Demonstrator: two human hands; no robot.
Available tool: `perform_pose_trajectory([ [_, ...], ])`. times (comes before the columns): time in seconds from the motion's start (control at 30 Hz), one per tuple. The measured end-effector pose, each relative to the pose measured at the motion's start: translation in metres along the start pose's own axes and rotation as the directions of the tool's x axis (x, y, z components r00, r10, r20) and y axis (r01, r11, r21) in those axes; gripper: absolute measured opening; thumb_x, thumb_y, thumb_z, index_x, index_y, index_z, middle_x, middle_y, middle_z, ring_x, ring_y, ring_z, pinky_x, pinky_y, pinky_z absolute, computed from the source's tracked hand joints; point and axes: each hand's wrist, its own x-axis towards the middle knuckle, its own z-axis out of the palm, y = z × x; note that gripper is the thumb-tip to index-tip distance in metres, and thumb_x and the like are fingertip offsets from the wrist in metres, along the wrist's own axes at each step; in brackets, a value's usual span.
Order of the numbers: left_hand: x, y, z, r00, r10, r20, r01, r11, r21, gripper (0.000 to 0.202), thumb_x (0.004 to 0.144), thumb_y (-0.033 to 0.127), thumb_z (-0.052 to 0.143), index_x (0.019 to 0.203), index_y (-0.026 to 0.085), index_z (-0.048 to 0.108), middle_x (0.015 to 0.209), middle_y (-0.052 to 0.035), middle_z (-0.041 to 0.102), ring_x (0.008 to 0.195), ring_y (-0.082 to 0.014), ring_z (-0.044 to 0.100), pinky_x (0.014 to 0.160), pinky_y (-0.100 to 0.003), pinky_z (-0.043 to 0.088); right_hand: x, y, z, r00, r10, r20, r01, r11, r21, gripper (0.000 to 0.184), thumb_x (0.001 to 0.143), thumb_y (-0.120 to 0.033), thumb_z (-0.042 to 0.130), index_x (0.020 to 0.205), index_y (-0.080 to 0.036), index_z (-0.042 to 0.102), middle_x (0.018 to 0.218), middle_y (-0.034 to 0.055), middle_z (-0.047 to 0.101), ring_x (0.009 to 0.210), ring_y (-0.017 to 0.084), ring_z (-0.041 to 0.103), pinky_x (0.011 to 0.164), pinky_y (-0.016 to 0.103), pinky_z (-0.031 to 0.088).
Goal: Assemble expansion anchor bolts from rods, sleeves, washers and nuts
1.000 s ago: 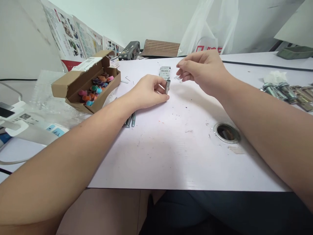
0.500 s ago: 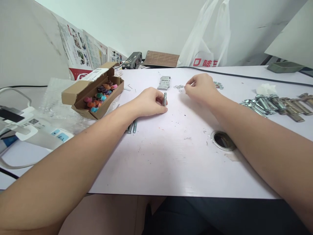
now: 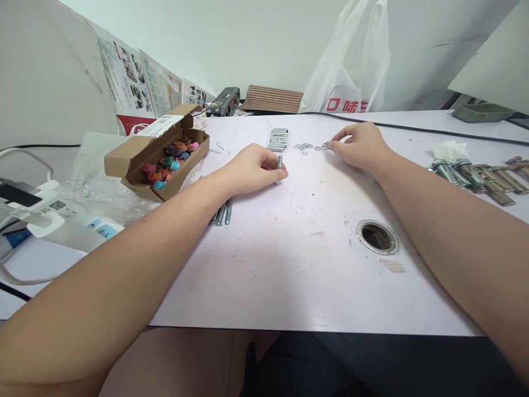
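My left hand [image 3: 258, 172] is closed around a silver bolt [image 3: 280, 161], held nearly upright with its threaded end showing above the fingers. My right hand [image 3: 357, 144] reaches out on the far side of the table, thumb and index finger pinched at the edge of a few flat metal washers [image 3: 318, 148]; one washer sits at the fingertips. Just left of these lies a small pile of spring washers [image 3: 303, 146]. A row of metal sleeves [image 3: 278, 139] lies beyond my left hand. Several long bolts [image 3: 223, 212] lie partly hidden beneath my left forearm.
An open cardboard box [image 3: 173, 182] of colourful caps stands at left, near a power strip [image 3: 61, 220]. Assembled anchor bolts [image 3: 475, 176] lie at right. A metal-rimmed hole [image 3: 366, 247] is in the tabletop. A plastic bag [image 3: 343, 82] and a black cable [image 3: 413, 128] are behind.
My right hand has moved right, from the spring washers to the flat washers. My left hand has barely shifted, still holding the bolt.
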Motion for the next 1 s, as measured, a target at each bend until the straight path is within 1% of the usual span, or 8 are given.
perform_pose_trajectory([
  [0.17,0.001,-0.001,0.002,1.0,0.006,0.004,-0.006,0.999,0.033,0.023,0.081,0.036,0.067,0.089,0.016,0.076,0.082,-0.0059,0.073,0.076,-0.0177,0.064,0.075,-0.035,0.05,0.011,-0.011,0.013,0.997,-0.079,0.014,0.08,0.994,-0.078,0.026,0.079,-0.037,0.072,0.097,-0.02,0.079,0.086,0.0077,0.066,0.077,0.021,0.058,0.079,0.044,0.048],
  [0.23,0.001,-0.002,0.002,1.0,0.006,0.004,-0.007,0.999,0.048,0.025,0.081,0.037,0.067,0.089,0.015,0.076,0.081,-0.0059,0.072,0.075,-0.0177,0.063,0.074,-0.036,0.049,0.014,-0.016,0.017,0.998,-0.056,0.041,0.06,0.992,-0.113,0.026,0.078,-0.038,0.074,0.096,-0.02,0.079,0.087,0.0087,0.066,0.08,0.023,0.059,0.079,0.044,0.048],
  [0.4,0.002,-0.004,0.002,1.0,0.012,0.012,-0.013,0.999,0.051,0.026,0.082,0.037,0.066,0.091,0.014,0.076,0.081,-0.006,0.071,0.075,-0.0172,0.062,0.074,-0.035,0.048,0.018,-0.021,0.019,0.993,0.052,0.104,-0.036,0.987,-0.157,0.025,0.079,-0.038,0.074,0.091,-0.016,0.078,0.075,0.0084,0.064,0.069,0.022,0.058,0.071,0.042,0.048],
  [0.6,0.001,-0.001,0.001,1.0,-0.001,0.021,0.0,0.999,0.054,0.026,0.081,0.037,0.067,0.091,0.014,0.075,0.081,-0.0059,0.071,0.075,-0.0168,0.061,0.072,-0.034,0.047,0.007,-0.03,0.009,0.988,0.108,0.112,-0.091,0.985,-0.148,0.031,0.076,-0.041,0.078,0.087,-0.011,0.073,0.077,0.0091,0.062,0.071,0.018,0.055,0.068,0.037,0.043],
  [0.67,0.001,0.0,0.001,1.0,-0.009,0.023,0.008,0.999,0.047,0.026,0.081,0.037,0.067,0.091,0.014,0.075,0.081,-0.0059,0.071,0.075,-0.0168,0.06,0.072,-0.033,0.046,-0.003,-0.04,0.001,0.987,0.115,0.109,-0.109,0.992,-0.065,0.03,0.077,-0.041,0.079,0.081,-0.013,0.07,0.076,0.0076,0.059,0.066,0.015,0.049,0.063,0.035,0.039],
  [0.73,0.0,0.0,0.002,1.0,-0.008,0.027,0.007,0.999,0.036,0.026,0.08,0.037,0.067,0.09,0.014,0.075,0.081,-0.0056,0.071,0.075,-0.0167,0.06,0.071,-0.033,0.045,-0.017,-0.052,-0.007,0.982,0.077,0.175,-0.101,0.986,0.13,0.033,0.078,-0.044,0.079,0.071,-0.017,0.061,0.068,0.003,0.05,0.058,0.011,0.038,0.055,0.032,0.033],
  [0.87,-0.001,0.001,0.002,1.0,0.014,0.012,-0.014,0.998,0.059,0.025,0.081,0.037,0.066,0.087,0.014,0.073,0.076,-0.0042,0.067,0.069,-0.0154,0.055,0.066,-0.032,0.041,-0.042,-0.074,-0.016,0.919,-0.176,0.352,-0.036,0.853,0.52,0.048,0.082,-0.045,0.078,0.063,-0.021,0.04,0.058,-0.0042,0.027,0.053,0.009,0.021,0.048,0.03,0.023],
  [1.0,-0.002,0.002,0.002,0.999,0.038,-0.003,-0.038,0.993,0.111,0.023,0.082,0.037,0.064,0.077,0.014,0.069,0.066,-0.0011,0.059,0.062,-0.013,0.047,0.061,-0.032,0.035,-0.059,-0.087,-0.006,0.881,-0.293,0.371,0.006,0.791,0.612,0.045,0.08,-0.049,0.079,0.065,-0.02,0.048,0.059,-0.0035,0.03,0.053,0.009,0.021,0.047,0.029,0.019],
])
